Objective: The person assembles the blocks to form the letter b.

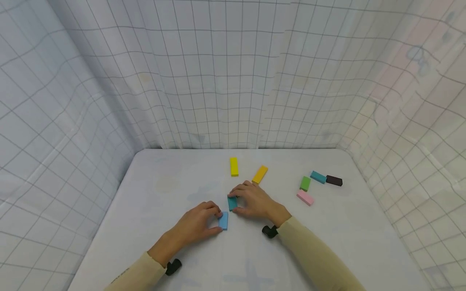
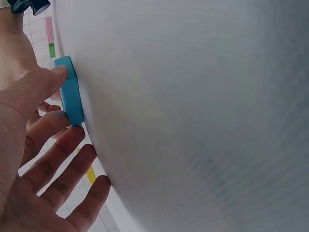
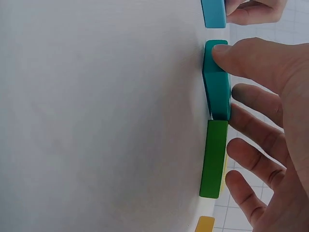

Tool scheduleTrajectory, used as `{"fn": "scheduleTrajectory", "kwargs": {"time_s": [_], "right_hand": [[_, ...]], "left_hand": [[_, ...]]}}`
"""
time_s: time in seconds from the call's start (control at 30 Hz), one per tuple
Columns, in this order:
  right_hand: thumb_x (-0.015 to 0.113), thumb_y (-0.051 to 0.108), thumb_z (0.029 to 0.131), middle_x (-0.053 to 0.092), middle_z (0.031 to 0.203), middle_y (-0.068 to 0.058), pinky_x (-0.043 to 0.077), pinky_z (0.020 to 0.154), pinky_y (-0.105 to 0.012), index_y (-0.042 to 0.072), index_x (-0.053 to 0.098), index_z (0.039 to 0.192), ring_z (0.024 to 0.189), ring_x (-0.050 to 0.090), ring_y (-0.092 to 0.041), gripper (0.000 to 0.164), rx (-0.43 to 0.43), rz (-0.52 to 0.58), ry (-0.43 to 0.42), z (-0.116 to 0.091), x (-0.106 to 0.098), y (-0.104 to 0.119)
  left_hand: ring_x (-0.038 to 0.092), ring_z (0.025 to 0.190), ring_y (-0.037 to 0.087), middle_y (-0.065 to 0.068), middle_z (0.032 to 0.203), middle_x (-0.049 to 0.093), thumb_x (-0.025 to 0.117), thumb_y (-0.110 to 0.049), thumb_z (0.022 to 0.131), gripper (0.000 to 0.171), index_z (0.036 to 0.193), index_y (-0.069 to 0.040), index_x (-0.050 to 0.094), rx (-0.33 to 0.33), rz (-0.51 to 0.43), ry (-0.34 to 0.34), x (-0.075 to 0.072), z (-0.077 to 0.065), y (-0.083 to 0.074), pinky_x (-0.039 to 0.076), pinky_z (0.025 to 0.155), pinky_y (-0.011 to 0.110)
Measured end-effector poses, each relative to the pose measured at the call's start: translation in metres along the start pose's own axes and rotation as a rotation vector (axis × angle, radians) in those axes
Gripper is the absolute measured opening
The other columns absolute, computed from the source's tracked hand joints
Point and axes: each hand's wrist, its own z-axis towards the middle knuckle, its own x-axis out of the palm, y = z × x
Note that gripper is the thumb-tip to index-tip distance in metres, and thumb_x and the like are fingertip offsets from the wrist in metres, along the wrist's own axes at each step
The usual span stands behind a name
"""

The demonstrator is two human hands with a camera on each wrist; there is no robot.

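Observation:
A light blue block (image 1: 224,221) lies flat on the table, and my left hand (image 1: 196,223) pinches it. In the left wrist view the thumb is on one end of this block (image 2: 72,92) and the index fingertip is at the other. Just beyond and to the right, my right hand (image 1: 253,201) holds a teal block (image 1: 232,204) lengthwise between thumb and fingers. A green block (image 3: 213,159) sits end to end with the teal block (image 3: 217,87) in the right wrist view; my right hand hides it in the head view.
Farther back lie a yellow block (image 1: 234,167) and an orange block (image 1: 260,174). To the right are a short green block (image 1: 305,183), a pink block (image 1: 305,197), a blue block (image 1: 318,177) and a dark brown block (image 1: 334,180). Gridded white curtains (image 1: 233,81) surround the table (image 1: 164,178).

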Motion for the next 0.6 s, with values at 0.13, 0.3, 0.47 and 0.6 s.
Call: {"fn": "scheduleTrajectory", "kwargs": {"time_s": [0.13,0.3,0.47,0.6], "right_hand": [[0.089,0.040,0.105,0.077,0.152,0.002,0.053,0.126,-0.055,0.021,0.080,0.148,0.140,0.063,-0.025,0.048,0.008,0.022,-0.016,0.001,0.000,0.002],[0.089,0.040,0.105,0.078,0.150,0.002,0.054,0.123,-0.055,0.021,0.080,0.146,0.138,0.065,-0.024,0.046,0.003,0.029,-0.050,0.004,0.003,0.004],[0.088,0.040,0.106,0.078,0.148,-0.002,0.055,0.120,-0.055,0.020,0.081,0.145,0.139,0.066,-0.027,0.044,0.002,0.043,-0.065,0.007,0.005,0.009],[0.088,0.039,0.106,0.079,0.148,-0.003,0.056,0.117,-0.053,0.020,0.081,0.144,0.138,0.066,-0.028,0.043,0.011,0.047,-0.065,0.008,0.005,0.013]], "left_hand": [[0.076,0.120,0.018,-0.005,0.128,0.077,0.099,-0.034,0.097,0.027,0.114,-0.020,0.083,-0.006,-0.004,-0.001,0.000,-0.001,0.000,0.068,0.105,0.045],[0.076,0.121,0.019,-0.005,0.128,0.077,0.098,-0.034,0.098,0.027,0.115,-0.019,0.084,-0.006,-0.005,0.002,-0.001,-0.001,0.000,0.068,0.107,0.045],[0.077,0.124,0.021,-0.004,0.130,0.077,0.097,-0.033,0.099,0.027,0.117,-0.017,0.085,-0.006,-0.021,0.017,-0.003,-0.002,-0.001,0.067,0.109,0.046],[0.077,0.125,0.022,-0.002,0.132,0.077,0.096,-0.033,0.100,0.028,0.119,-0.015,0.086,0.002,-0.035,0.024,-0.004,-0.002,-0.001,0.067,0.110,0.046]]}}
